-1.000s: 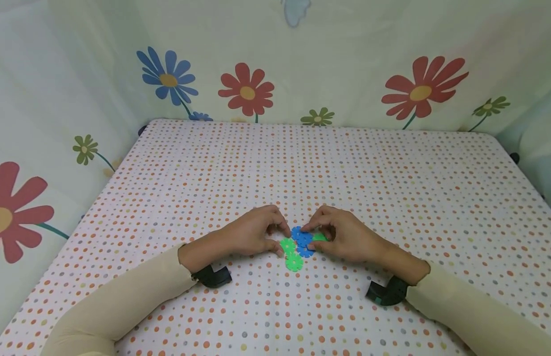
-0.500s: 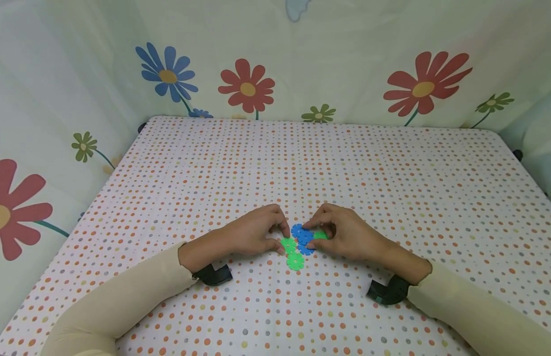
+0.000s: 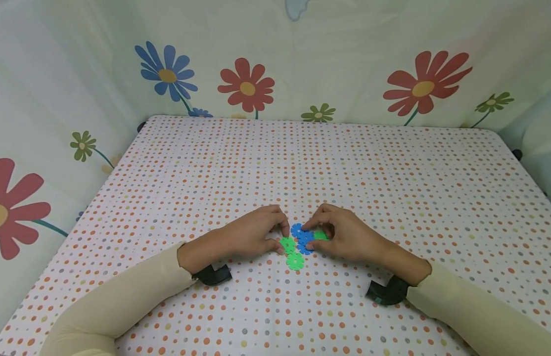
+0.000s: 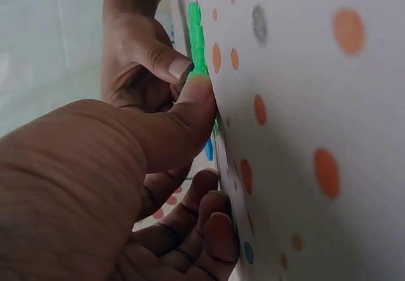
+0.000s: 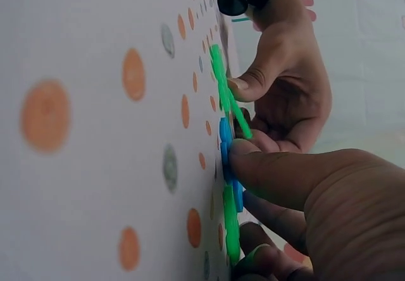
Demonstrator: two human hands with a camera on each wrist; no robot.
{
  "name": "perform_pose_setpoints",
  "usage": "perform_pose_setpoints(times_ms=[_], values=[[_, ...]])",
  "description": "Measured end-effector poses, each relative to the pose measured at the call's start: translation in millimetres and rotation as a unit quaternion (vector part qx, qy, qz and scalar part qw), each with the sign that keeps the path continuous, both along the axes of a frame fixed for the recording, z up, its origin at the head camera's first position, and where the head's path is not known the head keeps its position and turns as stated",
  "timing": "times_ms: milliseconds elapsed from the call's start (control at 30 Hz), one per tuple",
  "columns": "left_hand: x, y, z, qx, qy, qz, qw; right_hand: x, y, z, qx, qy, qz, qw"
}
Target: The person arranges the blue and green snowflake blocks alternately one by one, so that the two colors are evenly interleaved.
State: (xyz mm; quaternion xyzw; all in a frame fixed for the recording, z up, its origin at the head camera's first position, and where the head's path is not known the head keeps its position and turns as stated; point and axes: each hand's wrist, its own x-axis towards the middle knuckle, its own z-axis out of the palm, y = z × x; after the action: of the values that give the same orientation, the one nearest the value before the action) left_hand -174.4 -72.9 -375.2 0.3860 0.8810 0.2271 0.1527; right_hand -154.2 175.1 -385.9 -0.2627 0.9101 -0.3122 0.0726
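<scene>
Small notched plastic discs, green and blue, lie in a cluster on the dotted cloth. My left hand (image 3: 256, 231) pinches a green disc (image 3: 288, 245) between thumb and fingertips; in the right wrist view that green disc (image 5: 240, 120) stands tilted off the table. A second green disc (image 3: 295, 262) lies just below it. With thumb and index finger, my right hand (image 3: 348, 233) holds the overlapping blue discs (image 3: 306, 238) at their right side. Another green disc (image 3: 319, 235) shows under the right hand, partly hidden by its fingers. In the left wrist view the left thumb covers most of the cluster.
A white cloth with coloured dots (image 3: 266, 163) covers the table. Flower-printed curtains (image 3: 338, 59) hang along its back and sides. Black wrist devices, a left one (image 3: 215, 276) and a right one (image 3: 388, 290), sit under the wrists near the cloth.
Both hands stay nearly in place. The green disc in the left fingers has tilted slightly and looks darker. The head view has shifted a little.
</scene>
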Motion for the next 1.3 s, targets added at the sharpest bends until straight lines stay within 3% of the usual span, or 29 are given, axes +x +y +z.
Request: perform_pose_setpoints(times_ms=[300,800,900,1133,1300], values=[[3.0,0.8,0.2,-0.011,0.032,-0.02,0.9992,2.0,-1,2.3,0.013,-0.012,0.018,0.9997],[7.5,1.5,4.6,-0.003,0.029,-0.028,0.9992,4.0,-1,1.8,-0.01,-0.003,0.056,0.9984],[6.0,1.1,3.9,0.001,0.018,-0.032,0.9993,3.9,0,0.9,-0.014,-0.001,0.055,0.9984],[-0.2,-2.4,-0.1,0.036,-0.052,-0.031,0.9975,2.6,0,-0.6,-0.017,0.0,0.055,0.9984],[-3.7,-3.4,-2.0,0.042,-0.07,-0.03,0.9962,1.7,0,-1.7,-0.022,-0.005,0.055,0.9982]])
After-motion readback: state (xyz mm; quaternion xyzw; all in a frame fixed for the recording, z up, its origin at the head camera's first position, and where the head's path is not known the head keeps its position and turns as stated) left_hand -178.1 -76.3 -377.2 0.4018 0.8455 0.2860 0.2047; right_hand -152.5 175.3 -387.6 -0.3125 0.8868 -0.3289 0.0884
